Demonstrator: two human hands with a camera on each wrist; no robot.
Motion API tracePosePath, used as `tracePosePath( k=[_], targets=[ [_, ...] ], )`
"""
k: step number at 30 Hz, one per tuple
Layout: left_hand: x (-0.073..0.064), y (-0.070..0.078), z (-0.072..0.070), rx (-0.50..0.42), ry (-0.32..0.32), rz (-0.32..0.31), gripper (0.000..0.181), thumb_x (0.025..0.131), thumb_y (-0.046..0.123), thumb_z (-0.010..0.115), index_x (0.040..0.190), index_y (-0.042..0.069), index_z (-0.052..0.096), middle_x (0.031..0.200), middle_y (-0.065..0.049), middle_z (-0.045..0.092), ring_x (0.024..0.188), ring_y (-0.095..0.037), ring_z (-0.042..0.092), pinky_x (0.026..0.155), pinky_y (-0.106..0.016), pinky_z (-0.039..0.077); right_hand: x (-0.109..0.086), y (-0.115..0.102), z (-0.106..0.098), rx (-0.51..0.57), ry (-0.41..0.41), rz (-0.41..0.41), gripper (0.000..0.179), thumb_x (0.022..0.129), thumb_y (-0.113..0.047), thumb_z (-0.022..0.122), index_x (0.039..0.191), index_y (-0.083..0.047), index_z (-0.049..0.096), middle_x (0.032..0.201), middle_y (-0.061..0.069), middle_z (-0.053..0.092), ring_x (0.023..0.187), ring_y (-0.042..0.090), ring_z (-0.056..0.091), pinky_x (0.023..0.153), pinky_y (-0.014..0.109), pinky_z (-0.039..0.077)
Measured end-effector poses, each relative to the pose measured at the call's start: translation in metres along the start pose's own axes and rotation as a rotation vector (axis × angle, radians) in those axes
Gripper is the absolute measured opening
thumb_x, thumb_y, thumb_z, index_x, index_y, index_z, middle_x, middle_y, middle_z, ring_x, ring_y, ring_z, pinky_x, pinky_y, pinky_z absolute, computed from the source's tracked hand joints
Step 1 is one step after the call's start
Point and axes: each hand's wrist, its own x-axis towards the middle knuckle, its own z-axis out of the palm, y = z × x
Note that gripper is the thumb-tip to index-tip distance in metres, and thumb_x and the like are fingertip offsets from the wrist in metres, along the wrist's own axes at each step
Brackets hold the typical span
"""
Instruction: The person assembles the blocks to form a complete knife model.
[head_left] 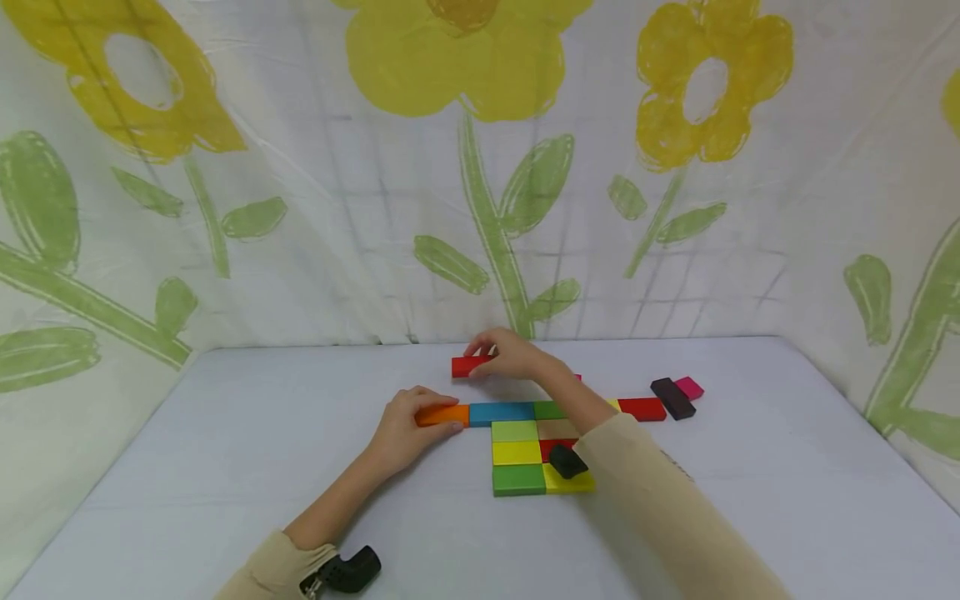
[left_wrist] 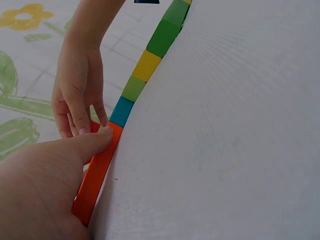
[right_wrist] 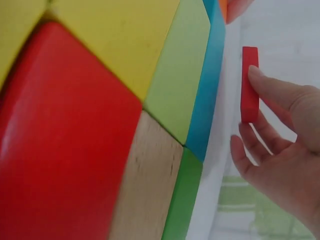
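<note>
My left hand [head_left: 405,427] grips an orange block [head_left: 442,414] at the left end of a row of coloured blocks, thumb along its near side. Beside it lies a blue block [head_left: 501,413], then a green one [head_left: 550,410]. Beyond the row, my right hand [head_left: 510,354] pinches a red block [head_left: 467,367] between thumb and fingers, seen also in the right wrist view as a narrow red block [right_wrist: 249,95]. Below the row, light green [head_left: 515,431], yellow [head_left: 517,452] and green blocks [head_left: 518,480] sit beside a bare wood block [head_left: 557,429] and others. My right forearm hides part of the layout.
A red block [head_left: 642,409] lies at the row's right end. Farther right, a dark block [head_left: 672,398] and a pink block [head_left: 688,387] lie close together. A hanging cloth [head_left: 375,208] with painted flowers stands behind the white table [head_left: 225,450].
</note>
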Motion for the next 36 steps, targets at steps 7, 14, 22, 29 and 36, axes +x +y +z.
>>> tracePosePath(
  k=[7,14,22,29,36],
  targets=[
    [0.000,0.001,0.000,0.004,-0.008,-0.002,0.034,0.083,0.026,0.078,0.115,0.016,0.073,0.105,0.000,0.064,0.100,-0.020,0.051,0.080,-0.036,0.044,-0.018,-0.001,-0.008,-0.031,0.044,-0.019,0.030,0.087,-0.018,0.074,0.115,-0.011,0.067,0.106,0.003,0.062,0.097,0.021,0.054,0.081,0.028,0.050],
    [0.001,0.007,-0.001,0.040,-0.007,-0.005,0.037,0.082,0.028,0.079,0.117,0.019,0.073,0.112,0.001,0.062,0.107,-0.020,0.048,0.088,-0.045,0.036,-0.044,-0.002,-0.019,-0.052,0.087,-0.038,0.032,0.086,-0.022,0.075,0.115,-0.012,0.068,0.104,0.002,0.063,0.097,0.022,0.054,0.081,0.030,0.050],
    [-0.003,0.026,0.005,0.050,-0.059,0.077,0.042,0.083,0.031,0.078,0.122,0.019,0.070,0.129,-0.002,0.056,0.119,-0.021,0.044,0.103,-0.054,0.024,-0.073,0.005,-0.030,-0.040,0.136,-0.061,0.032,0.086,-0.020,0.076,0.115,-0.010,0.067,0.104,0.003,0.061,0.097,0.023,0.054,0.078,0.031,0.051],
    [-0.010,0.041,0.017,0.020,-0.148,0.210,0.044,0.086,0.032,0.075,0.127,0.016,0.067,0.135,-0.003,0.055,0.124,-0.025,0.044,0.101,-0.054,0.030,-0.096,0.014,-0.035,-0.037,0.173,-0.087,0.030,0.085,-0.018,0.077,0.113,-0.010,0.067,0.103,0.004,0.061,0.093,0.022,0.055,0.077,0.031,0.052],
    [-0.015,0.041,0.029,0.047,-0.196,0.276,0.044,0.088,0.038,0.072,0.127,0.019,0.067,0.137,0.000,0.054,0.127,-0.022,0.042,0.104,-0.056,0.030,-0.122,0.019,-0.042,-0.040,0.203,-0.091,0.030,0.086,-0.017,0.076,0.114,-0.011,0.066,0.105,0.003,0.061,0.095,0.022,0.056,0.077,0.031,0.052]
  ],
)
